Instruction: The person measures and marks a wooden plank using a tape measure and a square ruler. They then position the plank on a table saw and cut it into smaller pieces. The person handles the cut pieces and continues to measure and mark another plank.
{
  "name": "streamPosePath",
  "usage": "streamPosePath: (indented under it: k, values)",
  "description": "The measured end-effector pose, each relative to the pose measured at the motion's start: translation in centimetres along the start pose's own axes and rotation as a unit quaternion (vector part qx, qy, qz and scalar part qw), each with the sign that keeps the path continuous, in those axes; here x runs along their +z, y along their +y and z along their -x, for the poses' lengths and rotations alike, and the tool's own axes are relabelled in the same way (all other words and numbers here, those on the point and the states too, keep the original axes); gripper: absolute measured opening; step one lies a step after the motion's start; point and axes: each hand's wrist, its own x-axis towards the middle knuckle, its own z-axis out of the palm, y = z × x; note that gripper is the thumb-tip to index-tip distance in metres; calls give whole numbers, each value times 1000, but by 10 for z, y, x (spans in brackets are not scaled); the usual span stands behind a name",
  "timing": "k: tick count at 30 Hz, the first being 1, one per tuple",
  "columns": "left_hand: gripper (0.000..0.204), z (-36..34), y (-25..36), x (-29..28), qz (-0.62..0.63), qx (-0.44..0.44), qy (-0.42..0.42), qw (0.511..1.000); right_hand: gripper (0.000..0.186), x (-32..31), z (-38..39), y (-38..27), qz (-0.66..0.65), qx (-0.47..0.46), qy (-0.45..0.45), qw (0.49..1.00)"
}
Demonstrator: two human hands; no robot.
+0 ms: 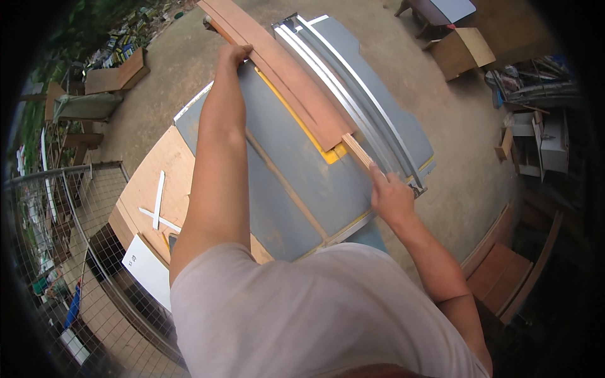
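Observation:
A long reddish-brown board (302,94) lies lengthwise on a grey table saw (277,189), beside a silver rail fence (353,94) and over a yellow insert (331,157). My left hand (234,55) reaches forward to the board's left edge near its far part, fingers curled onto it. My right hand (391,195) is closed round a pale narrow wooden stick (358,151), whose tip meets the board's near end. The blade cannot be seen.
A plywood side top (145,176) holds white strips (159,195) and a white sheet (148,271). A wire mesh barrier (57,208) stands at left. Wooden panels and cabinets (466,53) line the right; stacked boards (498,271) lie at lower right.

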Motion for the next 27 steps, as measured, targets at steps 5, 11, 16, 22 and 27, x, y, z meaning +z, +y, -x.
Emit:
streamPosePath:
  k: [5,11,16,22,27]
  values:
    - [49,6,5,-2,-12,18,45,999,45,-4,-10,-8,2,0,3,1000]
    - [53,-27,-7,0,4,6,61,998,47,-3,-15,-8,16,-15,17,1000]
    - [49,-44,-13,-3,50,-21,42,998,50,-2,-20,-12,5,-30,46,998]
    - [40,-35,6,7,41,-64,-27,997,53,-2,-23,-15,10,-15,45,999]
    - [38,-51,-6,-13,122,-56,-45,990,53,-1,-34,-17,12,-32,45,998]
